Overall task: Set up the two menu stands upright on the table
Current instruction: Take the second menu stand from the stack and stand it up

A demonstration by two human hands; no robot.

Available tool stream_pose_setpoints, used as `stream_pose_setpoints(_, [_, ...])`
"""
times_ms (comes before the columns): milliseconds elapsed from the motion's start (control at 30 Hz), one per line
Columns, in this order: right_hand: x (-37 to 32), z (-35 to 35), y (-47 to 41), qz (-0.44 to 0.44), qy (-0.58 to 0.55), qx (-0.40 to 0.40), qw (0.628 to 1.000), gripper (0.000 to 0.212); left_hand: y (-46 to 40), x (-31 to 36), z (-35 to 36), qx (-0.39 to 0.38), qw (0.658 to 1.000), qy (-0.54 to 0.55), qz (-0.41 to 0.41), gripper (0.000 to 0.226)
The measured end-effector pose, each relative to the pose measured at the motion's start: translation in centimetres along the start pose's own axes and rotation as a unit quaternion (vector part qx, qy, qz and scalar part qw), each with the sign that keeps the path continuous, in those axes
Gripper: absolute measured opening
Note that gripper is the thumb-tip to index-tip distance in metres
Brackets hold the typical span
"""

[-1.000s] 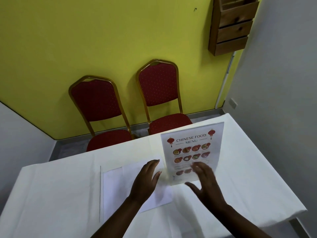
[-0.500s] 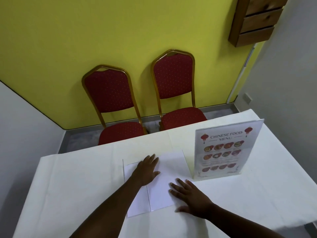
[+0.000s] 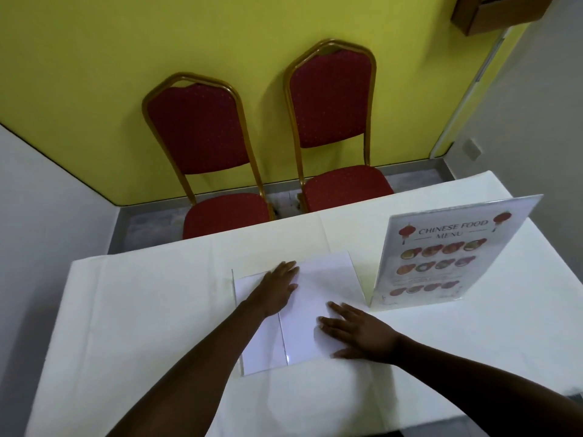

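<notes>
One clear menu stand with a "Chinese Food Menu" sheet stands upright on the right side of the white-clothed table. A second menu stand lies flat in the middle of the table, its blank white side up. My left hand rests palm down on its far left part, fingers spread. On the flat stand's near right part my right hand also lies flat, fingers apart. Neither hand grips anything.
Two red chairs with gold frames, one on the left and one on the right, stand beyond the table against a yellow wall. A wooden wall rack hangs at top right. The table's right edge is close behind the upright stand.
My right hand left the upright menu stand and came down flat on the lying one. My left hand slid forward on the flat stand. The view shifted left.
</notes>
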State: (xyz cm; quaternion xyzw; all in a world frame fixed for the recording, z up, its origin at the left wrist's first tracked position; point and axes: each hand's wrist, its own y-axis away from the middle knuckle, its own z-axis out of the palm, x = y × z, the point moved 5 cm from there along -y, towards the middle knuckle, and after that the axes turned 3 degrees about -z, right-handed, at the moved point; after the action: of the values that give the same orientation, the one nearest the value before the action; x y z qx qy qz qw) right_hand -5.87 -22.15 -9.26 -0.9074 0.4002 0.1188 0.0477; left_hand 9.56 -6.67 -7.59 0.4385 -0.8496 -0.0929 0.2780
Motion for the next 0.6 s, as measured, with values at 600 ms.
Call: stream_pose_setpoints(600, [-0.7, -6.1, -2.8, -0.024, -0.038, 0.073, 0.996, 0.052, 9.6, 2.3, -0.6, -0.145, 0.981, -0.125, 0.017, 0.12])
